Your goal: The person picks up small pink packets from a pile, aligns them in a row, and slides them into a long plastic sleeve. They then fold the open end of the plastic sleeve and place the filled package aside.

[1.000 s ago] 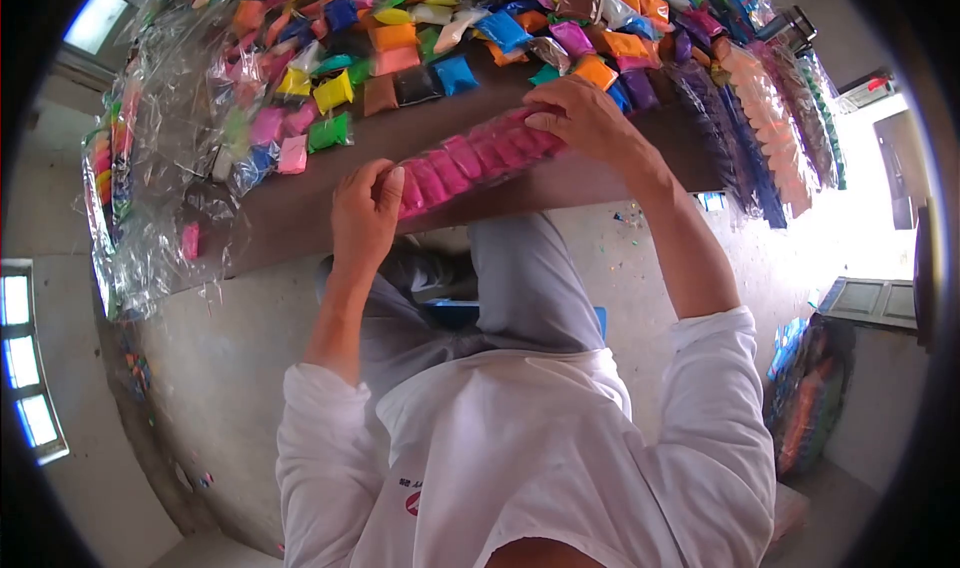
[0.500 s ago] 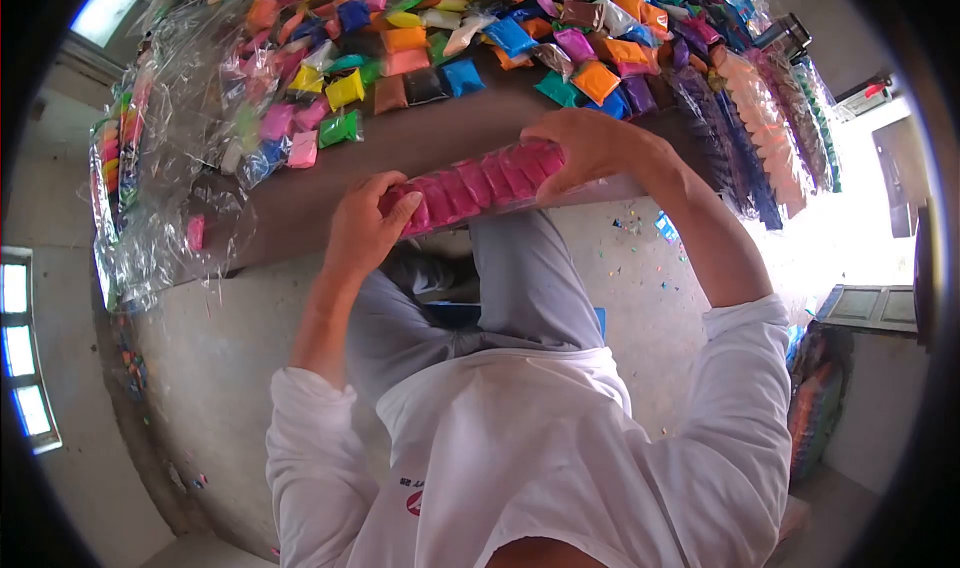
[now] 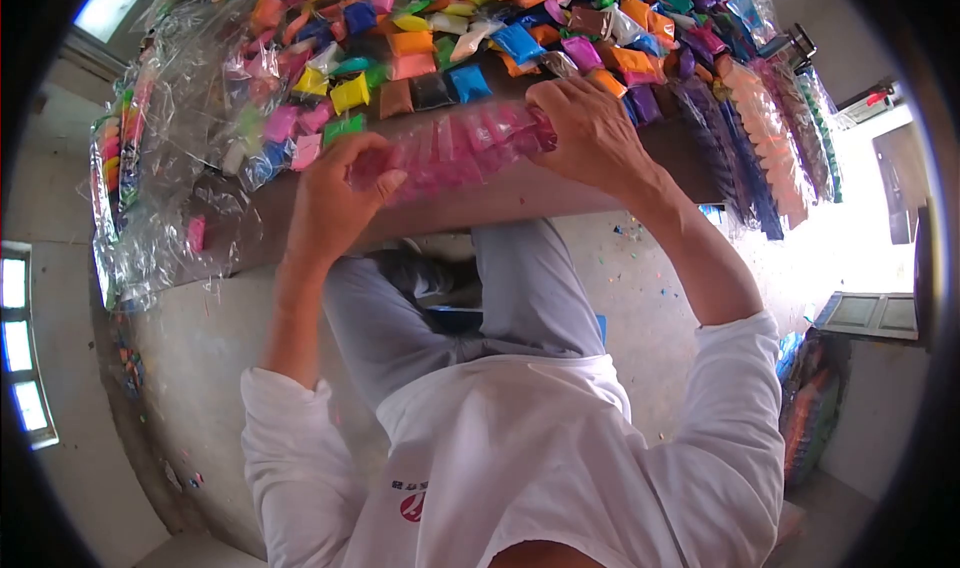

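A long row of pink packets [image 3: 462, 148] in clear film is held crosswise above the front part of the brown table [image 3: 600, 203]. My left hand [image 3: 335, 193] is closed round its left end, thumb on the near side. At the right end my right hand [image 3: 590, 133] grips it, the fingers partly hidden behind the hand. Motion blurs the packets, so their edges are hard to make out. Just beyond the row lie loose packets, among them a black packet [image 3: 430, 91] and a blue packet [image 3: 469, 83].
Loose packets of many colours [image 3: 520, 43] cover the back of the table. Crumpled clear plastic bags [image 3: 190, 158] lie at the left. Long wrapped rows, including a peach row [image 3: 765, 118], stand at the right edge. My legs [image 3: 530, 278] are below the table's front edge.
Both hands have raised the pink row a little further over the table, toward the loose packets. The row has turned, showing a different, paler side. Both hands still hold its ends.
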A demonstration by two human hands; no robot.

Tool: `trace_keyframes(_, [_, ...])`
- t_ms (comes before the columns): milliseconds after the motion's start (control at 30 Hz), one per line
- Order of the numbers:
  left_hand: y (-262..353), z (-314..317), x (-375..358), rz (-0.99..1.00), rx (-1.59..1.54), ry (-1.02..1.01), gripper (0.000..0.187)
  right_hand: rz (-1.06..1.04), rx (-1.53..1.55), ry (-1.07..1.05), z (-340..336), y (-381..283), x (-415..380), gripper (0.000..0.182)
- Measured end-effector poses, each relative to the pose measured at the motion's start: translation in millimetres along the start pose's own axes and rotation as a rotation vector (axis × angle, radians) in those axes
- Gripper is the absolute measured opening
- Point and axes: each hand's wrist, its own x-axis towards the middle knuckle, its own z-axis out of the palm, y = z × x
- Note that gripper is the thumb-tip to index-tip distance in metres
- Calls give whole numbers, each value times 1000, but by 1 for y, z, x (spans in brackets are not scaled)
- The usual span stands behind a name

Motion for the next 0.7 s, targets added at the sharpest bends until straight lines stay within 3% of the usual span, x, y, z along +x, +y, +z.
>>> trace_keyframes(33, [2,-4,3,9,11,21,33,-1,0,1,4,3,-1,45])
trace_keyframes(100, [-3,0,4,51,51,61,34,-93,-145,22,18,11,-9,70])
trace_keyframes(133, [-7,4,4,95,90,97,35,-87,-145,23,21,14,-15,70])
trace_keyframes(200, [-22,20,-3,68,78,56,33,-113,16,-162,23,19,-24,79])
trace_keyframes(267, [-31,33,-14,32,56,7,32,3,145,-223,10,23,-20,78])
trace_keyframes(367, [-41,38,-30,-41,-41,145,33,238,388,-368,-9,43,-16,73])
trace_keyframes(433, [-51,35,-36,-305,-330,142,35,409,592,-432,-12,68,-9,65])
trace_keyframes(600, [-85,36,-44,-467,-479,276,39,401,596,-406,-29,76,-3,74])
trace_keyframes(667, [-89,39,-44,-467,-800,388,43,197,469,-438,-30,64,-1,75])
trace_keyframes(700, [-89,39,-45,-466,-801,386,43,199,468,-437,-29,57,-2,75])
